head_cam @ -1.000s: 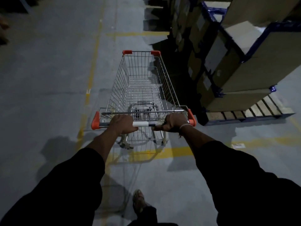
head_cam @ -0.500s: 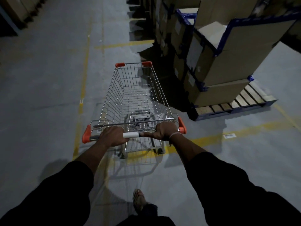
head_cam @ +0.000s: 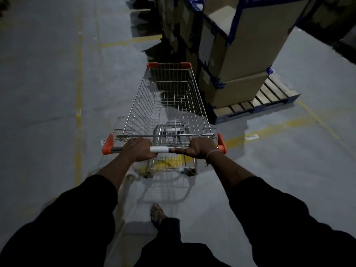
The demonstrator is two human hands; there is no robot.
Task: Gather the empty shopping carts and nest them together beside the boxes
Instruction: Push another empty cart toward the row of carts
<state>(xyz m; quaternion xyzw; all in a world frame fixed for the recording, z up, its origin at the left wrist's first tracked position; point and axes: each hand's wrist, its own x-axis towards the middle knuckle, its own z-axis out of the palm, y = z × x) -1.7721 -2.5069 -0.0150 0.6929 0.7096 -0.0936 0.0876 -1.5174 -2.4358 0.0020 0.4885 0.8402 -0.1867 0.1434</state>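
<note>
Both hands grip the handle bar (head_cam: pixel 163 149) of one shopping cart (head_cam: pixel 169 105). The left hand (head_cam: pixel 137 149) is curled over the bar near its left end, just inboard of the orange end cap (head_cam: pixel 107 144). The right hand (head_cam: pixel 202 149) is curled over the bar near its right end, with the thumb extended along the bar toward the white centre sleeve (head_cam: pixel 159 149). A pale band (head_cam: pixel 212 152) encircles the right wrist. Both forearms emerge from dark sleeves (head_cam: pixel 269 209).

The cart extends straight ahead of the hands. Its wire basket contains no goods; the folding seat panel (head_cam: pixel 170 130) lies just beyond the handle. Two orange corner bumpers (head_cam: pixel 152 64) mark the far rim. The rear wheels (head_cam: pixel 148 173) rest on the floor (head_cam: pixel 38 93) below the hands.

Ahead and to the right of the right hand, stacked cardboard boxes (head_cam: pixel 246 54) edged with blue corner strips sit on a wooden pallet (head_cam: pixel 256 105). The right side of the cart runs just beside the near corner of this stack; whether they touch cannot be determined. Further boxes continue in a row beyond the front of the cart.

Yellow floor lines (head_cam: pixel 79 105) run forward to the left of the left hand and crosswise beneath the cart. A small white label (head_cam: pixel 252 137) lies on the floor to the right of the right hand. One sandalled foot (head_cam: pixel 156 213) is visible below and between the hands.
</note>
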